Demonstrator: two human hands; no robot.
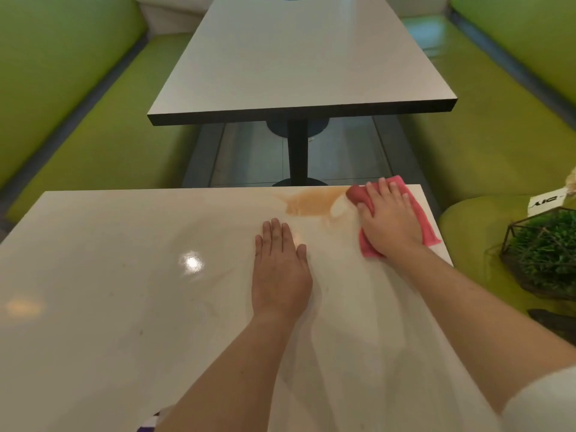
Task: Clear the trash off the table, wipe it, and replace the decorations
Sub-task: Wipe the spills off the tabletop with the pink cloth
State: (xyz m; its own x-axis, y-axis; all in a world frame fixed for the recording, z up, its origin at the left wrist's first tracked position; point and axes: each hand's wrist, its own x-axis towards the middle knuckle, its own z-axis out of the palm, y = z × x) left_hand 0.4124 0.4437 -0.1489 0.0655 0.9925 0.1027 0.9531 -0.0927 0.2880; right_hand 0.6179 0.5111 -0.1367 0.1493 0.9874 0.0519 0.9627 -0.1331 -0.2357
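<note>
One brown spill (311,203) is left near the desk's (124,291) far edge, right of centre; it is being wiped with a pink cloth (417,218) pressed under the flat right hand (389,219). The left hand (280,269) is laid flat, empty. What seems a caged plant decoration (545,254) is parked at right, unreplaced.

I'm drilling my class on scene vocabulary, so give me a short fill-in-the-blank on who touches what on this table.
1. The right hand presses a ____ cloth on the table.
2. The brown spill lies to the ____ of the cloth.
3. The left hand lies ____ on the table, holding nothing.
4. The plant sits on the green ____.

Missing words: pink; left; flat; seat
</note>
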